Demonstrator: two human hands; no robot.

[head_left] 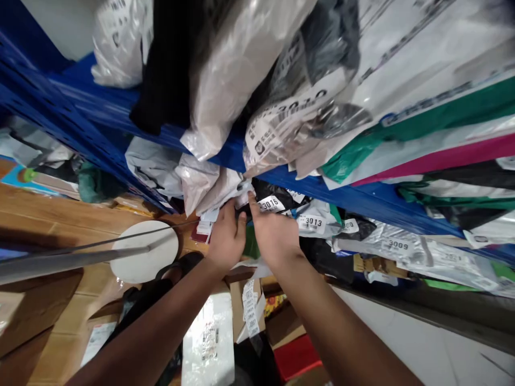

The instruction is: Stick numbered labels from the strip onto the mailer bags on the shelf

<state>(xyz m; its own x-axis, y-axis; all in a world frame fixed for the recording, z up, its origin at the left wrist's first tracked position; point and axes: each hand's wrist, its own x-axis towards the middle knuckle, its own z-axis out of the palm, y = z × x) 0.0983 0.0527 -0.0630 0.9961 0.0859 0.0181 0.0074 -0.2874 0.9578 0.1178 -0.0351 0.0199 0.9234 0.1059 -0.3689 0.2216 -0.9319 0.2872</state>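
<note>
Reaching in beneath a blue metal shelf beam (322, 194) with both bare hands, toward a row of bagged parcels; touching a small pale, crinkled plastic parcel (243, 197) with the outstretched index finger of the right hand (277, 236), just left of a black plastic bag (263, 188) with a white "3016" label (271, 203); bringing the fingertips of the left hand (226, 238) up to the same parcel's lower edge, thumb parted from the fingers; impossible to tell whether gripped by either hand; farther right along this lower row, marked "3013" on a white label (311, 224) and "3009" on a silver plastic bag (396, 245); above, on the upper level, stuck to a clear plastic bag (295, 126) with a white label, blurred and only partly legible; beside that, printed in blurred lettering with a blue round mark on a long green, white and magenta plastic bag (438, 120); below the hands, covered in small repeated numbers on a white paper label strip (250, 308), mostly too small to read; near it, wrapped in shiny plastic around a white box-shaped parcel (208, 354); to the left, set above a wood-coloured floor (64, 214) with a flat white round disc (140, 262).
</note>
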